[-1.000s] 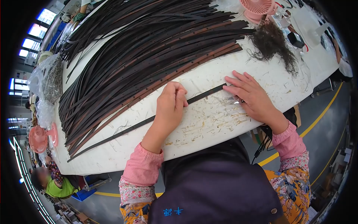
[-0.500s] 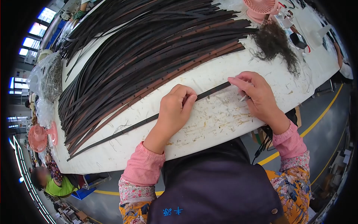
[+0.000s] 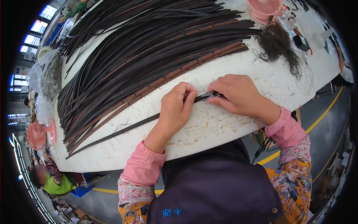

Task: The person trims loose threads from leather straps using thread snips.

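One long dark strip (image 3: 123, 131) lies slanting across the white table (image 3: 209, 128), apart from a big pile of dark and brown strips (image 3: 149, 56). My left hand (image 3: 176, 108) is closed over this strip near its right end, thumb and forefinger pinching a thin thread. My right hand (image 3: 238, 95) is closed on a small pair of snips (image 3: 216, 94), whose blades point left at the thread, just above the strip. The strip's far right end is hidden by the snips and my right fingers.
A clump of dark thread scraps (image 3: 278, 46) lies at the upper right near a pink fan (image 3: 265, 8). Another pink fan (image 3: 36, 136) stands at the left, below plastic bags (image 3: 46, 76). A person in green (image 3: 57, 186) sits at the lower left.
My right hand has moved left along the strip to my left hand, and its snips now show at the thread. My left hand has shifted slightly right since the first frame.
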Demonstrator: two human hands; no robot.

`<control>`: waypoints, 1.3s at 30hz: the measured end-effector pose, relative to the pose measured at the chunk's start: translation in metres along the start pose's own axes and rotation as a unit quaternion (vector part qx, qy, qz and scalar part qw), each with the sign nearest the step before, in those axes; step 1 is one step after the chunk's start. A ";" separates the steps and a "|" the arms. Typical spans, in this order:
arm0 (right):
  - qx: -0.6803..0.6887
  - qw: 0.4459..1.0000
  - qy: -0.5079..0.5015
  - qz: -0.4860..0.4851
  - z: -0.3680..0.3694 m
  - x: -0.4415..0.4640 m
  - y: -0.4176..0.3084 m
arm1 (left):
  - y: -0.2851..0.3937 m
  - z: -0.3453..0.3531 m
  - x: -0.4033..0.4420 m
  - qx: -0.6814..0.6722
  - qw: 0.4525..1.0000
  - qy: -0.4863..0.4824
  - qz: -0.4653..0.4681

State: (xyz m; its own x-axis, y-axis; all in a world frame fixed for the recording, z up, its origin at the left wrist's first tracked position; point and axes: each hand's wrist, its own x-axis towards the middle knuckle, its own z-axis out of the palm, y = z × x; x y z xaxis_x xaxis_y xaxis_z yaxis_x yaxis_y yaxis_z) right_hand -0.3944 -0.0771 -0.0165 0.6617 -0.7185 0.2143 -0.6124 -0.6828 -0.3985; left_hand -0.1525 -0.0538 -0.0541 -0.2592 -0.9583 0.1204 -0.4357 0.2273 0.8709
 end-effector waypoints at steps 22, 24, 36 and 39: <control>-0.032 0.999 0.008 -0.017 0.007 0.007 0.001 | 0.007 0.000 0.001 0.025 1.000 0.006 -0.005; -0.034 0.999 0.004 -0.019 0.007 0.007 0.001 | 0.007 0.000 0.001 0.029 1.000 0.008 -0.001; -0.027 0.999 0.018 -0.019 0.012 0.009 0.000 | 0.006 0.003 0.001 -0.011 0.999 0.023 -0.023; -0.030 0.999 0.016 -0.024 0.011 0.009 0.000 | 0.006 0.003 0.001 -0.007 0.999 0.023 -0.021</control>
State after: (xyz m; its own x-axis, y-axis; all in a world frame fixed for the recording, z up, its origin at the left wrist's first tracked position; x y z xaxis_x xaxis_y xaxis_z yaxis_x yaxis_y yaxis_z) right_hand -0.3830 -0.0821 -0.0244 0.6769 -0.6880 0.2615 -0.6056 -0.7226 -0.3335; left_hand -0.1581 -0.0532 -0.0503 -0.2015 -0.9739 0.1043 -0.4331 0.1841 0.8824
